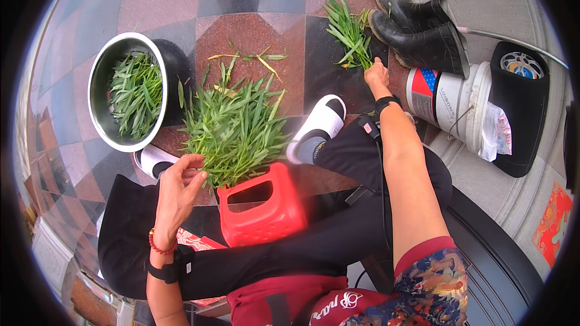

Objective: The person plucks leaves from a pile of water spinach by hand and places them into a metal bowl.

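Note:
My right hand (377, 75) is closed around the stem ends of a bunch of leafy greens (346, 31) at the upper right, beside the rubber boots. Just left of the big pile of long-leaved greens (235, 131) is my left hand (183, 183), its fingers curled and the thumb near the pile's lower stems; whether it pinches a stem cannot be told. A steel basin (94, 95) at the left holds more of the same greens (136, 95). A red plastic stool (263, 224) lies tipped just below the pile.
Black rubber boots (419, 36) lie at the upper right, above white plastic buckets (457, 99) and a black speaker-like case (521, 117). Loose stems and yellowed leaves (267, 65) are on the tiled floor. My slippered feet (317, 127) flank the pile.

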Demonstrator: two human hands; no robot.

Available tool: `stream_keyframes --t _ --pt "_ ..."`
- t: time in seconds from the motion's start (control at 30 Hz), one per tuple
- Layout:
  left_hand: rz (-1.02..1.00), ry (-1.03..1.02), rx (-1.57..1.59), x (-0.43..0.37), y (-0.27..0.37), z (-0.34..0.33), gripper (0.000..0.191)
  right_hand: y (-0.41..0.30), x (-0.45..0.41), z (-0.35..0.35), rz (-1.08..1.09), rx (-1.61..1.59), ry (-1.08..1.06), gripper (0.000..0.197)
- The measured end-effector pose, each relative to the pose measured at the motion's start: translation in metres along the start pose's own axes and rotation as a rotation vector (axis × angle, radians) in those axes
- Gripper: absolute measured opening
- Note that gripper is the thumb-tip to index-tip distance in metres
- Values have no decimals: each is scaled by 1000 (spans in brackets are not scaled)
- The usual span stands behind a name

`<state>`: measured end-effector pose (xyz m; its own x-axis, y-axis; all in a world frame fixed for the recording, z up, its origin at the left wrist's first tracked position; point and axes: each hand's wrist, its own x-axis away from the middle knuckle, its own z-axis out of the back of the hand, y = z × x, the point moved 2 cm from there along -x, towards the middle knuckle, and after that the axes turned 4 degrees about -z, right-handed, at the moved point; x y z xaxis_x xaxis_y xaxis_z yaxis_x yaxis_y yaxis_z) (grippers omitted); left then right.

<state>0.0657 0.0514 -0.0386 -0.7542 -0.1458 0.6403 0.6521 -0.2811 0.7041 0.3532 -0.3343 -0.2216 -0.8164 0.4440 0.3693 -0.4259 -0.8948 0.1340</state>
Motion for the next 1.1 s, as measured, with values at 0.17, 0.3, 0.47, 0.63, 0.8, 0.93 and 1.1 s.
stream_keyframes --t 0.17,0.3,0.47,0.63,0.8,0.93,1.1 --pt "61 -29 -10 -8 -6 -1 27 3 -28 -22 45 11 26 20" --pt "65 -17 12 -5 -3 0 26 -8 -22 -11 6 13 40 17" --pt "-107 -51 1 -4 16 -7 28 8 -74 -9 261 -55 -141 18" --pt "-223 22 -1 9 18 0 27 -85 41 81 426 -289 -911 17" --pt "-269 -36 409 5 20 -10 25 -107 188 132 621 -356 -1166 13" --pt "-303 -49 631 22 32 -17 28 -94 290 153 780 -498 -1029 12" --pt "-380 61 775 34 36 -19 31 -68 352 118 1009 -628 -587 17"
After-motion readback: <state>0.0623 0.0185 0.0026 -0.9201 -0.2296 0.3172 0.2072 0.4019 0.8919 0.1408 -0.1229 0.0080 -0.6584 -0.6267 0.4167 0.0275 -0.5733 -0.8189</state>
